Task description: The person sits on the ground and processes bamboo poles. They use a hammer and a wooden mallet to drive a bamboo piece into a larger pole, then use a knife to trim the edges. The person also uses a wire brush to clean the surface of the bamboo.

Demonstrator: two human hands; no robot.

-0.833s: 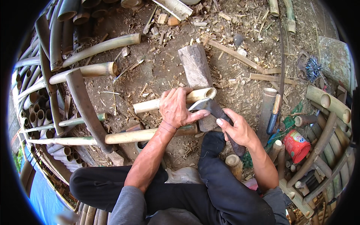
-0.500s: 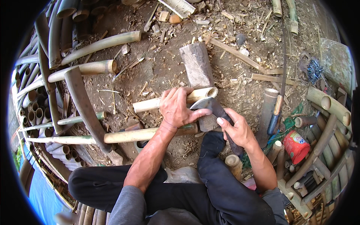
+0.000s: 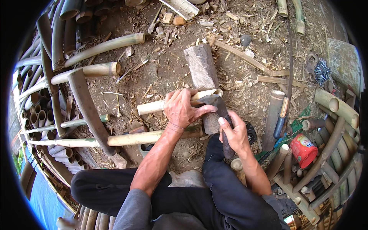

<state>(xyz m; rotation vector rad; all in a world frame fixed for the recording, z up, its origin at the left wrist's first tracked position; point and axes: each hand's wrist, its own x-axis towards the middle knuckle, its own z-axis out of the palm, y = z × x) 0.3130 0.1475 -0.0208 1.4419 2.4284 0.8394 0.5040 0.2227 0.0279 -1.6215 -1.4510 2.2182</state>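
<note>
My left hand [image 3: 183, 109] is wrapped over a short pale bamboo tube [image 3: 150, 107], whose right end lies across a weathered wooden block [image 3: 200, 65]. My right hand [image 3: 234, 132] is closed around a machete [image 3: 222, 109] with a broad dark blade. The blade's tip end bears on the tube's right end, next to the tube's open mouth. My left thumb stretches out against the blade. The machete's lower end sticks out below my right hand, close to my dark trouser leg. My left palm hides the tube's middle.
A longer bamboo pole [image 3: 153, 138] lies just nearer than the tube. Stacked bamboo [image 3: 42, 115] fills the left side. To the right are an upright bamboo tube [image 3: 274, 115], a knife with a blue-and-tan handle [image 3: 282, 117] and a red container [image 3: 303, 150]. Wood chips litter the dirt.
My right hand has shifted slightly left and lower, and the machete's lower end has swung left. My left hand and the bamboo tube have barely moved.
</note>
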